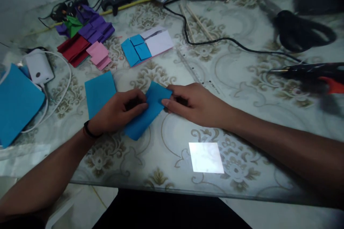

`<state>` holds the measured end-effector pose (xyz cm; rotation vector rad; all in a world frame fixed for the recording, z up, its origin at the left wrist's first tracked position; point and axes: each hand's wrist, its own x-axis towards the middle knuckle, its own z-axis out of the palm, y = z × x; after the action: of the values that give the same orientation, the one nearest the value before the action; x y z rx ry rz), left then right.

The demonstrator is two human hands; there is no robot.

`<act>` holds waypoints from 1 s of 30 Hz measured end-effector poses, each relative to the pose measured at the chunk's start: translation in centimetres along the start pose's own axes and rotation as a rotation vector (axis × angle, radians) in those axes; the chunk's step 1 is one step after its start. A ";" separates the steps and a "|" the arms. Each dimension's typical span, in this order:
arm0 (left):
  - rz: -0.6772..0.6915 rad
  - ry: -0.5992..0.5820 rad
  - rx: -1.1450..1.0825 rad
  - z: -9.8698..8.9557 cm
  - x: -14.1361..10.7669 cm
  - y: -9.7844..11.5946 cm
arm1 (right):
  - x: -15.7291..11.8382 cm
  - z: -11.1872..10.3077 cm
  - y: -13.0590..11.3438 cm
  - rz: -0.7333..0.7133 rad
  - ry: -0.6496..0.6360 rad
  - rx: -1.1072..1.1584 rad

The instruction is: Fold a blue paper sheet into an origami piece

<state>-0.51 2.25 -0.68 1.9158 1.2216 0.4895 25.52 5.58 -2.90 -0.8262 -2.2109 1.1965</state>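
A narrow strip of blue paper (pixel 146 116) is held tilted between my two hands over the patterned table. My left hand (pixel 119 109), with a black band at the wrist, pinches its left edge between thumb and fingers. On the other side, my right hand (pixel 192 102) grips the upper right corner, thumb on top and fingers behind. Partly under my left hand lies another blue paper piece (pixel 99 91). Beyond the hands, folded blue paper (pixel 136 49) rests on a white and pink piece (pixel 161 43).
Folded purple (pixel 96 28), red (pixel 73 50) and pink (pixel 99 55) papers lie at the back left. A white device (pixel 39 66) with a cable and a blue sheet (pixel 17 105) are left. Ruler (pixel 195 69), scissors (pixel 295 30), hot tool (pixel 311 69) and black cable are right.
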 end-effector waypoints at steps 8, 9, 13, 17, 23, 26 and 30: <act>0.023 0.003 0.021 0.0 0.0 0.0 | 0.1 0.0 -0.1 0.004 -0.004 0.021; 0.022 0.003 0.022 0.0 0.0 0.0 | 0.1 0.0 -0.1 0.006 -0.005 0.022; 0.014 0.002 0.028 0.0 -0.1 0.0 | 0.0 0.0 0.0 0.016 -0.015 0.017; 0.009 0.003 0.014 0.0 0.0 0.0 | 0.0 0.0 0.0 0.019 -0.018 0.011; 0.016 0.004 0.017 0.0 -0.1 0.0 | 0.1 0.1 0.0 0.017 -0.011 0.022; 0.004 0.005 0.012 0.0 -0.1 0.1 | 0.1 0.0 0.0 0.012 -0.014 0.012; -0.002 0.001 0.009 0.0 0.0 0.1 | 0.1 0.0 0.0 0.001 -0.013 -0.001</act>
<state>-0.46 2.21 -0.60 1.9219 1.2278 0.4857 25.48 5.65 -2.91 -0.8227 -2.2222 1.2046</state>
